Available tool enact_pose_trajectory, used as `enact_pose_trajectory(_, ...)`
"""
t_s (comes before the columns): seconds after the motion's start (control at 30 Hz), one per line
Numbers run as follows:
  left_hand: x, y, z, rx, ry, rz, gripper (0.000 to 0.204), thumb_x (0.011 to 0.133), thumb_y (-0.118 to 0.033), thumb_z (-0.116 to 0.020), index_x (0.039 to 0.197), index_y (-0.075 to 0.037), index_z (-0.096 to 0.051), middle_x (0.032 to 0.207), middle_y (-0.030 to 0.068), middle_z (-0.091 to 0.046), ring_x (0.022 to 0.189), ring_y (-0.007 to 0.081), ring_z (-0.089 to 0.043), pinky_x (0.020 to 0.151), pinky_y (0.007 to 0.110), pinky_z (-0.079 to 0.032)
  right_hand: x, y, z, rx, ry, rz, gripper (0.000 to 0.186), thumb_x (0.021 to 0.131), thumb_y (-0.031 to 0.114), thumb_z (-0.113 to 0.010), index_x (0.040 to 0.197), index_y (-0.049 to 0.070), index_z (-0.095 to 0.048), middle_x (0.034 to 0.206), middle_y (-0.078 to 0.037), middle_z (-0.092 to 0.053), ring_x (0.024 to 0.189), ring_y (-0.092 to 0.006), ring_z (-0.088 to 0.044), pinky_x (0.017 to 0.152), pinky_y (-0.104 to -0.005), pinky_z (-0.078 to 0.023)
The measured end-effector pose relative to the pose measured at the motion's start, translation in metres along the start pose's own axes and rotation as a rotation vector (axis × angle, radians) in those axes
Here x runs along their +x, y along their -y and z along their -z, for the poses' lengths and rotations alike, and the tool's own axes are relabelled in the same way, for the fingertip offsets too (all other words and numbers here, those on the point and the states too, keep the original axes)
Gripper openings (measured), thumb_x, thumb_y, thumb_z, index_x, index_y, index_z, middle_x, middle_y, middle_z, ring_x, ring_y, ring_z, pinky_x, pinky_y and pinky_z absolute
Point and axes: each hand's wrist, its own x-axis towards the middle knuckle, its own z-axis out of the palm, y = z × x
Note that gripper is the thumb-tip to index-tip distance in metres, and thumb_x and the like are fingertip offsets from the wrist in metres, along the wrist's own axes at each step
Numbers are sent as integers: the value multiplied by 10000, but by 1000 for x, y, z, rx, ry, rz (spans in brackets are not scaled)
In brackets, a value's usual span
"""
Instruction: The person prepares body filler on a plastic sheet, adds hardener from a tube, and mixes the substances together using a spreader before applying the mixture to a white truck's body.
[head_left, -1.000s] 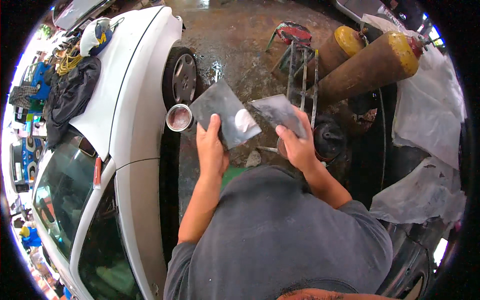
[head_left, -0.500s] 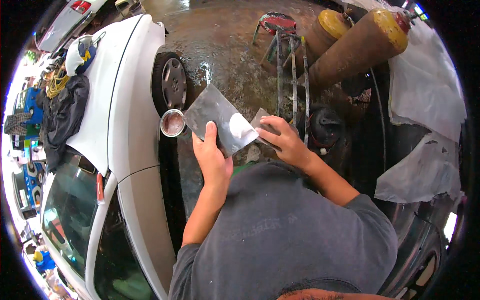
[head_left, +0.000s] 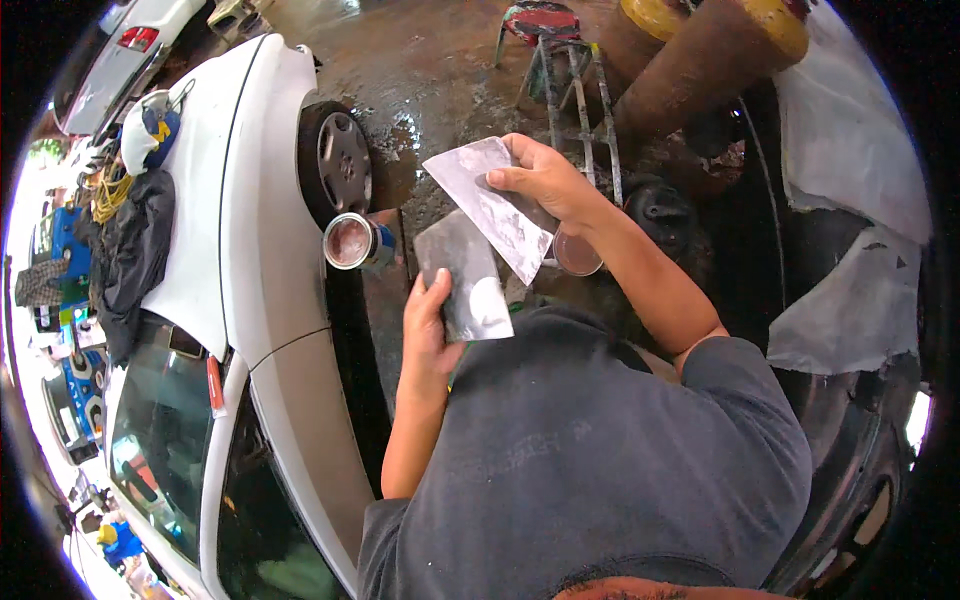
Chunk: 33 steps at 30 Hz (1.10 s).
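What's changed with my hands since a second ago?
Your right hand moved forward and inward, bringing its pale plate nearer the gray plate; your left hand came slightly toward you. Nothing was released. The white paste remains on the gray plate, the open can near the wheel.

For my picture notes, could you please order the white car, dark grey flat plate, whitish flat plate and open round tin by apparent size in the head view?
1. White car
2. Dark grey flat plate and whitish flat plate: too alike to rank
3. Open round tin
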Motion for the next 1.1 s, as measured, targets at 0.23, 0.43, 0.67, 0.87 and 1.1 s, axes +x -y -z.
enact_pose_trajectory(0.23,-6,0,1,-110,13,23,368,996,-225,-599,1293,-22,-520,1106,87,-667,928,196,-695,799,374,-598,-8,-18,-5,-189,50,-26,527,841,229,-729,1281,-2,-552,1127,-85,-642,1019,-154,-609,914,-307,-481)
enact_pose_trajectory(0.43,-1,-6,20,-109,-105,-61,314,991,-212,-611,1256,-58,-539,1127,62,-649,1013,206,-658,870,403,-565,-43,-48,31,3,-72,-260,412,905,223,-670,1251,35,-551,1162,-73,-628,1036,-181,-610,918,-351,-491)
enact_pose_trajectory(0.67,1,27,4,101,-138,-92,368,1021,-160,-548,1362,-46,-469,1244,86,-604,1104,231,-630,918,414,-545,-12,-110,13,763,-341,-165,308,902,130,-669,1191,52,-594,1127,-95,-671,1017,-272,-675,900,-485,-558)
enact_pose_trajectory(0.87,8,23,-5,295,-114,-5,403,1010,-182,-558,1380,-51,-468,1217,83,-622,1075,216,-639,890,395,-553,-6,-132,-7,583,-241,-301,253,935,160,-646,1177,93,-614,1053,-52,-661,936,-206,-651,822,-389,-549)
enact_pose_trajectory(1.1,27,27,5,258,-131,41,308,977,-175,-626,1236,-25,-554,1119,69,-656,958,162,-652,810,322,-560,-15,-136,-1,697,-181,-218,274,1022,194,-510,1195,-2,-591,1140,-105,-665,1037,-225,-638,920,-401,-511)
